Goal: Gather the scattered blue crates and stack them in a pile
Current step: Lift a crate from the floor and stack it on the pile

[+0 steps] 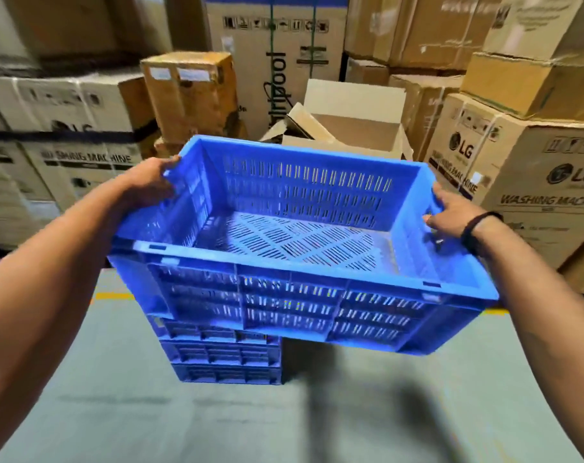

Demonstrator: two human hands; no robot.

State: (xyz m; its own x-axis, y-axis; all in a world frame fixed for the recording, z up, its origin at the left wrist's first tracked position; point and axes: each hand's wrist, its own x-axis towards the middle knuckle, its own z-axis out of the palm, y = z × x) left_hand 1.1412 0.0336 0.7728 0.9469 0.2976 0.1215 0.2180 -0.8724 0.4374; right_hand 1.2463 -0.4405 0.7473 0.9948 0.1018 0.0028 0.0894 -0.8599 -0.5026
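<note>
both left grip (150, 185) and right grip (451, 217) clasp the blue crate (283, 262) by its ends, near lg washing machine boxes (538, 192).

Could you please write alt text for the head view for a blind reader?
A left hand and right hand grip an empty blue crate by its ends, above a stack of blue crates on the floor; cardboard boxes stand behind.

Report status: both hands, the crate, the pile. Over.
Left hand and right hand each hold an end of the blue crate, empty, over the pile. Not yet stacked. Open cardboard box behind the pile, not between.
</note>
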